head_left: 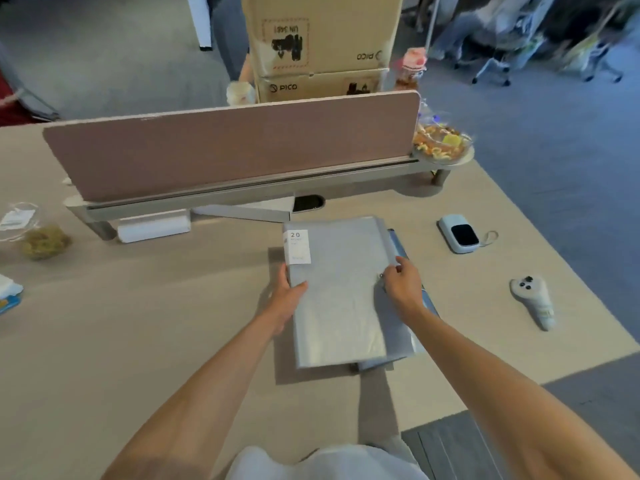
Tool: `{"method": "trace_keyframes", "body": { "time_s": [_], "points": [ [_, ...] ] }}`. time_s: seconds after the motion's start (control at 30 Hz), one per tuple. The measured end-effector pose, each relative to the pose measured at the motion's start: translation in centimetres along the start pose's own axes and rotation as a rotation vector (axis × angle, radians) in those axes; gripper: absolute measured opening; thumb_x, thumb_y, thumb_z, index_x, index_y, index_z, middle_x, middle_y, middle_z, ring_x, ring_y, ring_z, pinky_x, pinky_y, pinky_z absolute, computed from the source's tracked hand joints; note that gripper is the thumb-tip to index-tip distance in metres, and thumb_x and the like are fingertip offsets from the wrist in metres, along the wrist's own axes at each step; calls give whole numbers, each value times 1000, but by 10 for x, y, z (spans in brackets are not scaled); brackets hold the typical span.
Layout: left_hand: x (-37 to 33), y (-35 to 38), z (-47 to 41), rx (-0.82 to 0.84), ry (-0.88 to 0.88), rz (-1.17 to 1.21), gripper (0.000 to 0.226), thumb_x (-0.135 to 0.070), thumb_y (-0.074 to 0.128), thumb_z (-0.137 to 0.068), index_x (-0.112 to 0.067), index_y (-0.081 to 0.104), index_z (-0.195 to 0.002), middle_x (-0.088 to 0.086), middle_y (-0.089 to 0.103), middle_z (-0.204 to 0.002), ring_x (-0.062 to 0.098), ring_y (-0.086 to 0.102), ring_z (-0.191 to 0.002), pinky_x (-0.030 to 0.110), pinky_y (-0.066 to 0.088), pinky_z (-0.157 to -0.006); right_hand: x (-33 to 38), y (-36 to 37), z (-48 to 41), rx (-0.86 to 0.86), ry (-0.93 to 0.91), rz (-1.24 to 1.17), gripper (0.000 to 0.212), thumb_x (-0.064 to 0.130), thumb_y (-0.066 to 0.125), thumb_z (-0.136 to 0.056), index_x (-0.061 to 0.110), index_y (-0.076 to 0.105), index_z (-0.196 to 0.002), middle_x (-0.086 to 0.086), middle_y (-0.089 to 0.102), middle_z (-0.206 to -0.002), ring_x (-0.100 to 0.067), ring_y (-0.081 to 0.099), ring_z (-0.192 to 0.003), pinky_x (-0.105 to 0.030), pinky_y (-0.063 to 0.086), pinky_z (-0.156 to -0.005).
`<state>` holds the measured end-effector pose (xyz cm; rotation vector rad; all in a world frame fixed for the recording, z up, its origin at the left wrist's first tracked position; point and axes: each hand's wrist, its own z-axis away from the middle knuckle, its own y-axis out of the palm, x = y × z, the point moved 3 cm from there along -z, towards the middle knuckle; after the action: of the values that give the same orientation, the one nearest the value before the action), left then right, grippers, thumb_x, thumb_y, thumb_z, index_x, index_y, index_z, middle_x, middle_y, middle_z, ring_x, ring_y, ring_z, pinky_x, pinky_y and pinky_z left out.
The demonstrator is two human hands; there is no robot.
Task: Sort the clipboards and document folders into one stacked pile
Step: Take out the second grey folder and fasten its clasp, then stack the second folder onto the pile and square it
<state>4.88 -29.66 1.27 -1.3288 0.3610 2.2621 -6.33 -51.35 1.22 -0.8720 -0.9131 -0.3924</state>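
Squaring the pile looks like the step in hand — a pale grey document folder (337, 289) lies on top of the stack (403, 337) in the middle of the table (138, 323), long axis running away from the person. The left hand (285, 299) clasps its left edge, the right hand (401, 285) pinches the right edge. Lower folders jut out rightward, nearer the right hand.

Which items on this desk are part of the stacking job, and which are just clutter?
Job: grey folder on top, blue folder beneath it, left hand and right hand gripping the top folder's edges.

Clutter: power bank, controller, snack tray, white box, desk divider.
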Motion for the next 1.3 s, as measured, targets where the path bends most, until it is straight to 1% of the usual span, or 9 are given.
{"method": "trace_keyframes", "body": {
  "time_s": [0.13,0.27,0.37,0.5,0.7,0.9,1.07,1.23,1.3],
  "points": [
    [0,56,-2,3,-68,-70,71,-17,62,-86,-26,25,-146,4,56,-132,27,60,-115,47,48,-102,-19,-45,-24,10,-14,-8,22,23,45,-89,6,60,-92,-11,63,-68,-24,56,-62,-37,47,-60],
    [69,62,-57,-132,-192,-312,79,-56,72,-54,-28,50,-125,1,59,-130,24,62,-111,45,52,-97,-52,-66,-49,148,7,124,39,42,56,-89,13,49,-64,-3,54,-59,-20,53,-58,-31,41,-57],
    [73,90,-40,-139,-311,-161,77,-50,76,-66,-13,40,-123,6,57,-128,26,62,-113,46,51,-99,-86,-68,-74,261,10,245,42,48,60,-82,7,56,-70,-11,63,-73,-29,60,-72,-35,45,-65],
    [40,132,-10,-222,-288,-50,31,-22,73,-82,-17,51,-104,9,64,-114,29,67,-104,45,54,-95,-123,-62,-96,356,29,259,45,58,54,-69,16,52,-84,-6,55,-93,-21,50,-85,-31,38,-73],
    [27,137,-17,-126,-321,104,40,-29,72,-78,-10,68,-112,8,77,-100,24,75,-88,30,57,-70,-111,-76,-104,393,-12,303,73,59,58,-72,17,53,-132,-10,55,-128,-30,55,-113,-45,46,-100],
    [5,136,-6,-197,-188,153,69,-22,78,-56,-5,56,-120,18,72,-107,34,73,-88,38,60,-67,-84,-81,-113,508,59,260,84,68,71,-57,18,49,-121,-9,56,-122,-31,56,-110,-47,50,-95],
    [-29,118,11,-216,-30,123,64,-19,74,-60,-11,52,-120,14,69,-106,28,69,-83,35,56,-68,-23,-84,-103,545,85,-36,60,28,81,-74,8,46,-117,-2,61,-92,-10,60,-71,-19,49,-54],
    [-70,89,6,-296,135,32,69,-23,70,-60,-18,43,-123,7,65,-108,23,68,-86,35,56,-72,39,-85,-85,420,-204,-145,60,25,78,-77,14,33,-115,-2,51,-115,-14,57,-99,-24,52,-70],
    [-83,84,5,-328,196,7,64,-19,71,-60,-18,42,-117,0,64,-100,12,64,-78,24,53,-63,57,-91,-75,332,-343,-160,58,26,76,-78,18,31,-114,0,49,-118,-15,54,-107,-32,53,-83]
  ]
}}
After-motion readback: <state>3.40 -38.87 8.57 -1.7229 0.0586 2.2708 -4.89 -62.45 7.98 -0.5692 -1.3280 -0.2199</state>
